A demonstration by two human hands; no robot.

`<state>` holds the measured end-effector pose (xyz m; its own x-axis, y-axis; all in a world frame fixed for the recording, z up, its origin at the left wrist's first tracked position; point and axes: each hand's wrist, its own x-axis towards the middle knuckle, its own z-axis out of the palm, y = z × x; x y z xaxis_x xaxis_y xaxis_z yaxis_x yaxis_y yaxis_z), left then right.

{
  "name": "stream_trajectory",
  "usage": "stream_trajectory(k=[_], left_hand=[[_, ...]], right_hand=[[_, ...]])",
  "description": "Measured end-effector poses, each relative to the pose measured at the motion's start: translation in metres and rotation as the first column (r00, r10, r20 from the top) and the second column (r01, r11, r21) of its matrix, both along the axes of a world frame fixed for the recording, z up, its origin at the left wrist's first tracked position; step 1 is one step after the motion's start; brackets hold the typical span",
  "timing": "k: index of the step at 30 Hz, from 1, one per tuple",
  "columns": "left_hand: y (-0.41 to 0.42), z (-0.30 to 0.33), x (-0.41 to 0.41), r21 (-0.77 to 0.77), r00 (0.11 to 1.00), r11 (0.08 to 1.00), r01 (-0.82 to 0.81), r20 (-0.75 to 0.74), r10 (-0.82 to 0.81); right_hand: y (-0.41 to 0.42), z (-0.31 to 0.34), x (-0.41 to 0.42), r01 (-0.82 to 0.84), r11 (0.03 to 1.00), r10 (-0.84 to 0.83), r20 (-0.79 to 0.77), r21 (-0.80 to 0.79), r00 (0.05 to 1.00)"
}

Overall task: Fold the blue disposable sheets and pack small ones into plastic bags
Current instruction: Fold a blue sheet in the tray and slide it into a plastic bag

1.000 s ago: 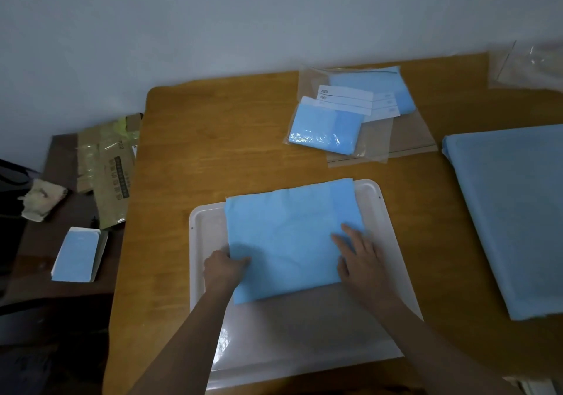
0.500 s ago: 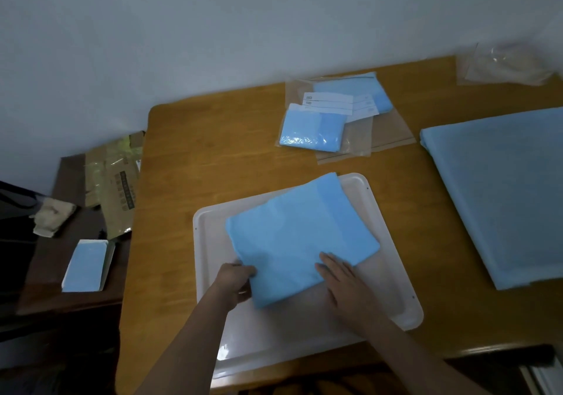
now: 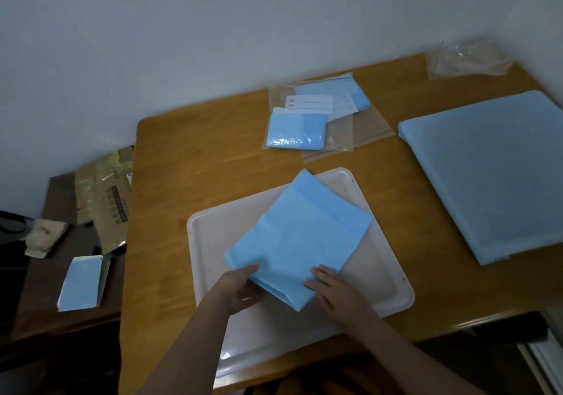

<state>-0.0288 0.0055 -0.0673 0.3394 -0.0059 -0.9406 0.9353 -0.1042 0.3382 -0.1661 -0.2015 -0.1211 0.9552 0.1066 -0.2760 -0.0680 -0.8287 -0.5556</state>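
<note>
The folded sheet (image 3: 300,239) under my fingers looks like thin, matt blue non-woven cloth, and it lies on a smooth white plastic tray (image 3: 385,288) with a slight gloss. The table (image 3: 195,163) is varnished wood with visible grain. The plastic bags (image 3: 320,120) are clear, crinkly and shiny.

We find a plain room used as a small packing station, seemingly domestic rather than industrial. A wooden counter (image 3: 195,163) stands in a corner of bare white walls (image 3: 213,29). A white tray (image 3: 393,291) sits at its near edge, sealed plastic bags (image 3: 297,129) with labels near its far edge, and a stack of blue sheets (image 3: 493,169) at its right edge. Beyond its left edge, a dark side table (image 3: 39,312) carries torn cardboard packaging (image 3: 106,199).
</note>
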Motion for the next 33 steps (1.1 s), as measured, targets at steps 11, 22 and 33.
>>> stream_trajectory(k=[11,22,33], left_hand=[[0.020,-0.001,0.022,0.113,0.983,0.986,0.127,0.117,-0.140],[0.039,0.032,0.037,0.058,0.558,0.557,0.829,-0.161,-0.814],[0.016,0.015,0.048,0.037,0.893,0.916,0.399,0.210,-0.398]], right_hand=[[-0.020,0.005,-0.024,-0.026,0.999,0.025,-0.052,-0.025,0.998],[-0.026,0.030,-0.001,0.290,0.881,-0.241,-0.174,0.374,0.955],[-0.041,0.025,0.023,0.590,0.651,-0.460,-0.369,0.478,0.807]])
